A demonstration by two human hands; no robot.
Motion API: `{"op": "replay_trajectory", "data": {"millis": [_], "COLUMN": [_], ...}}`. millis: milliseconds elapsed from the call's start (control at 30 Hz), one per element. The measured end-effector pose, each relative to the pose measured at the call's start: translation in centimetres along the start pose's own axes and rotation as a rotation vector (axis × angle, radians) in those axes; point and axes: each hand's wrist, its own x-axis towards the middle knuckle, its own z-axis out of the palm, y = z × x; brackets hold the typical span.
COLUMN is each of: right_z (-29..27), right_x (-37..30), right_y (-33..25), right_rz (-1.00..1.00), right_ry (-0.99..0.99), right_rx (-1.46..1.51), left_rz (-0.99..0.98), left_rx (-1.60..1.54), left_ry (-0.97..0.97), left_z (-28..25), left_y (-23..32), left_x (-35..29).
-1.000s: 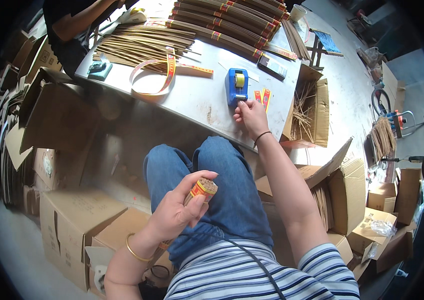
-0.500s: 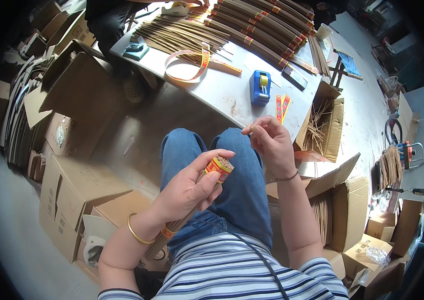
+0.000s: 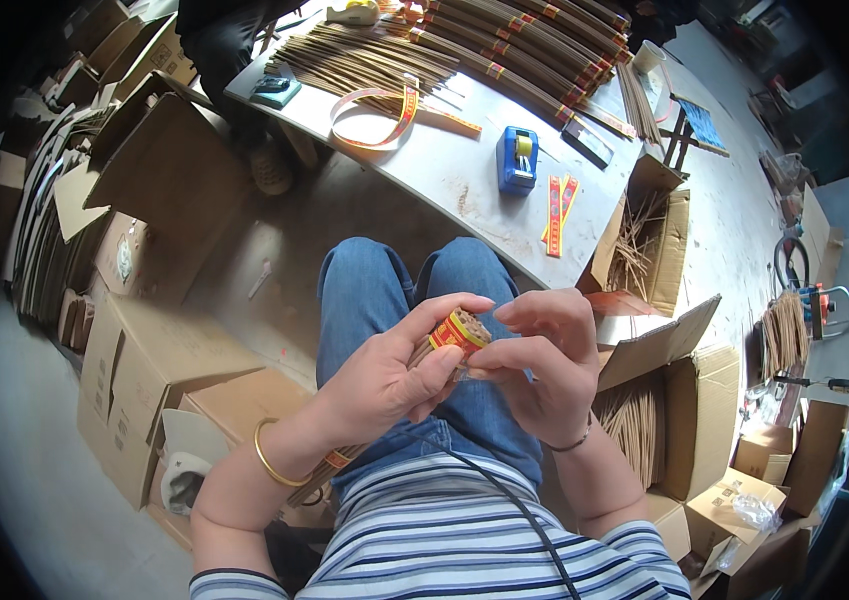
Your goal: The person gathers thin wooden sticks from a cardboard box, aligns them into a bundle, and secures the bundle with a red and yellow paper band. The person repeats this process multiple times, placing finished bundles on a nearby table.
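My left hand [image 3: 384, 378] is wrapped around a bundle of brown incense sticks [image 3: 470, 324] lying slantwise above my lap, its cut end facing up and to the right. Near that end a red and yellow paper band [image 3: 446, 338] circles the sticks. My right hand [image 3: 549, 360] is bent in at the bundle's end, its thumb and fingers beside the band. A small shiny bit that looks like clear tape [image 3: 461, 374] shows at its fingertips, partly hidden. Lower down, a second band [image 3: 336, 459] goes around the same bundle by my left wrist.
On the table [image 3: 424, 190] stand a blue tape dispenser [image 3: 518, 160], red and yellow paper strips [image 3: 556, 215], a curled strip [image 3: 409, 110], loose sticks [image 3: 344, 65] and banded bundles [image 3: 504, 65]. Open cartons [image 3: 699, 425] flank me, one holding sticks. Another person's leg [image 3: 229, 80] shows beyond the table.
My right hand has come down and left from near the table edge to the banded end of the bundle. The left hand, still gripping the bundle, has shifted slightly right.
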Motion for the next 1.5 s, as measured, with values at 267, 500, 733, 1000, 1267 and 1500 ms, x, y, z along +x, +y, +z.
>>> {"op": "replay_trajectory", "data": {"millis": [267,500,733,1000,1267,1500], "right_z": [-0.6,-1.5,-1.0,-0.1,0.2,0.7], "right_x": [-0.6,-0.5,-1.2,-1.8,-1.3,-1.7], "right_y": [0.4,0.2,0.2,-0.2,-2.7,-2.4], "right_rz": [-0.233,-0.241,-0.216,0.199,0.753,0.675], "right_ry": [0.038,0.029,0.105,0.073,0.036,0.064], "right_rx": [-0.141,-0.126,-0.057,0.470,1.132,1.154], "left_rz": [-0.028,-0.031,-0.031,0.009,0.072,0.119], "left_rx": [0.045,0.049,0.071,0.163,0.271,0.340], "left_ry": [-0.038,-0.071,-0.109,-0.036,0.023,0.037], "left_z": [0.8,1.6,1.8,2.1,2.6,3.0], "left_y": [0.4,0.7,1.3,0.6,0.7,1.2], "left_x": [-0.8,-1.1,-1.1,-1.1,-0.8,-1.1]}}
